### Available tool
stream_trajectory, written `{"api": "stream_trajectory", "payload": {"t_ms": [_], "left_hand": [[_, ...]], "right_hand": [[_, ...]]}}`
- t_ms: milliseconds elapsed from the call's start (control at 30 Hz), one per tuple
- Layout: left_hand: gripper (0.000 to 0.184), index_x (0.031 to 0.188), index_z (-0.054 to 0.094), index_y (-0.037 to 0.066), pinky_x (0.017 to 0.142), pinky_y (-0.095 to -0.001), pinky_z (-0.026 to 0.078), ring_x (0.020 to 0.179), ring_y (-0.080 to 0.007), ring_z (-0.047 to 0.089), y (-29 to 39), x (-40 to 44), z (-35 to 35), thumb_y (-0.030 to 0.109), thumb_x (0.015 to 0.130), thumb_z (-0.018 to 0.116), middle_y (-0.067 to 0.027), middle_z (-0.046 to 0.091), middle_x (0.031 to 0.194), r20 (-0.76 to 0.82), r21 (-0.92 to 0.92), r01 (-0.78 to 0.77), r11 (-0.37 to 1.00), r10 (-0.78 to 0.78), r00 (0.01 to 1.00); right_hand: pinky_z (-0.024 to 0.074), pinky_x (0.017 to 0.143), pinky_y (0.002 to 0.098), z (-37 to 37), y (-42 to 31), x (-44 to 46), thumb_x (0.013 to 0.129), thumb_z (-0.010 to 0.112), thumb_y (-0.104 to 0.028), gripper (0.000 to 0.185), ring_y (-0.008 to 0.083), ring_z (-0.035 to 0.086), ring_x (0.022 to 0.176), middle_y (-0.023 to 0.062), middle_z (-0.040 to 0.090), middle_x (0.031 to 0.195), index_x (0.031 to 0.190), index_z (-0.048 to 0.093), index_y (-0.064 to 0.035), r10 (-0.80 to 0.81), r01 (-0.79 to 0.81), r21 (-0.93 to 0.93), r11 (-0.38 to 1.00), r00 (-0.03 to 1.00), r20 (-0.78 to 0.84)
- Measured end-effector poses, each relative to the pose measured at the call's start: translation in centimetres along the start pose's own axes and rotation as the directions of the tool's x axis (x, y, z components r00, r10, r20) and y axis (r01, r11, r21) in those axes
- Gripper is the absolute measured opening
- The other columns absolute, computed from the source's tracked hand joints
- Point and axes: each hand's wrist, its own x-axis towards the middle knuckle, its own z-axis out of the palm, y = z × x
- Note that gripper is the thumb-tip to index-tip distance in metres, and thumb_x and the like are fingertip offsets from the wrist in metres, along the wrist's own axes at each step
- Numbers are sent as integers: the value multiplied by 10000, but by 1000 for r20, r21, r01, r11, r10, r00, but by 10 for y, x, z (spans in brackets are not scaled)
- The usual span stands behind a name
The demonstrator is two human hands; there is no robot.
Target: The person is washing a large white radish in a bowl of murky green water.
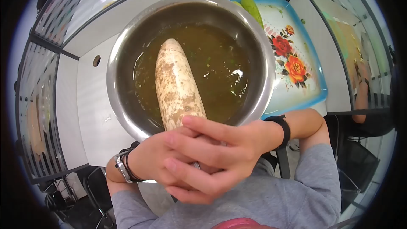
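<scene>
My right hand [224, 144] lies over my left hand [165, 159], and their fingers are laced together in front of the basin's near rim. No tool shows in either hand. My left fingers are partly hidden beneath the right ones. Just beyond my hands, a thick, pale root vegetable [176, 82] with brown dirt patches points away from me, its rounded tip at the far end. My hands cover its near end, so I cannot tell whether they touch it. It lies in a large steel basin [116, 72] of murky brown water [212, 63] with small green bits.
To the right of the basin is a blue-edged tray [296, 97] printed with flowers. Green, long vegetables [251, 10] lie at its far left corner. A round hole [96, 61] pierces the white table [95, 114] at left. Low partitions [70, 76] bound the table.
</scene>
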Motion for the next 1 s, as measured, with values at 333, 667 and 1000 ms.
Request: {"api": "stream_trajectory", "payload": {"t_ms": [333, 667, 1000], "left_hand": [[289, 1266, 676, 200, 1041, -510, 524, 1301, -319, 520, -36, -15, 17, 196, 978, 700, -37, 571, 1334, 18, -325, -253, 911, 273, 962], [288, 1262, 684, 196, 1041, -501, 524, 1303, -322, 516, -70, 50, 124, 191, 975, 703, -32, 567, 1335, -548, -799, -88, -595, 659, 515], [286, 1258, 692, 191, 1040, -493, 524, 1306, -324, 512, -67, 36, 98, 186, 972, 706, -27, 564, 1336, -499, -863, -278, -422, 626, 599]], "right_hand": [[568, 877, 474, 4, -4, 5, 873, 701, -254, 262, 335, 648, 987, 117, 568, 1035, 1063, 651, -80, 281, -278, 85, 957, 960, -19], [539, 847, 379, 1, 7, 3, 804, 683, -131, 431, 291, 620, 958, 127, 593, 1035, 1216, 570, -73, 382, -396, 177, 901, 918, 107], [564, 911, 453, 3, -8, 4, 842, 686, -176, 345, 312, 640, 1004, 116, 580, 1065, 1161, 595, -84, 300, -301, 61, 952, 954, 25]]}}
